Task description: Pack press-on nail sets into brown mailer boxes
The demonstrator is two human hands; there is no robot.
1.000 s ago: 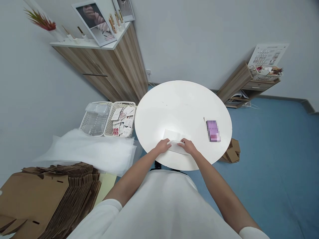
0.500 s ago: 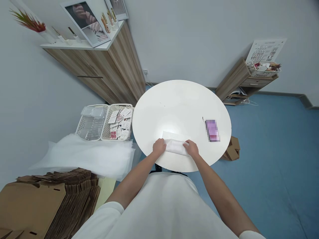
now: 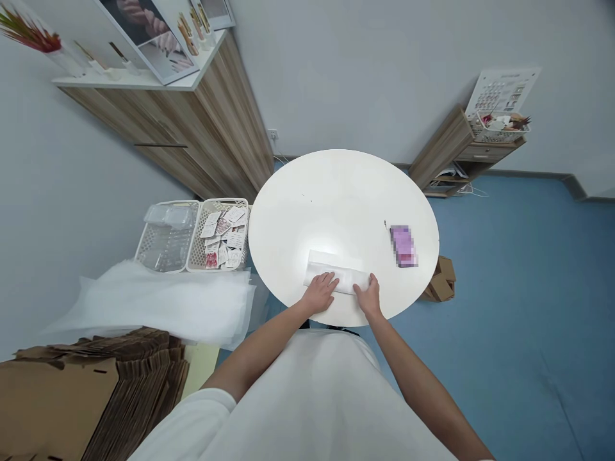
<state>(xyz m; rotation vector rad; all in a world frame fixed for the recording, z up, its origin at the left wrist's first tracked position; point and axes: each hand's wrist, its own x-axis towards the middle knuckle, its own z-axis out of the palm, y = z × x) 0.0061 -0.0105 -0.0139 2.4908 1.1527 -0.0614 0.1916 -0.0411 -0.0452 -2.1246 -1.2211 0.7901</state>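
A folded white foam sheet (image 3: 331, 270) lies near the front edge of the round white table (image 3: 336, 198). My left hand (image 3: 321, 293) rests flat on its near left part, fingers stretched out. My right hand (image 3: 369, 296) lies flat at the sheet's right end, fingers extended. Both hands press on the sheet and hold nothing.
A blurred purple item (image 3: 402, 245) lies on the table's right side. To the left stand two white baskets (image 3: 192, 234), one with small cards, plus a pile of white foam sheets (image 3: 154, 301) and stacked flat cardboard boxes (image 3: 91, 390). A small cardboard box (image 3: 439, 288) sits on the blue floor.
My hands went from gripping the sheet's ends to lying flat on it. The folded sheet now rests flat on the table. The view shifted slightly.
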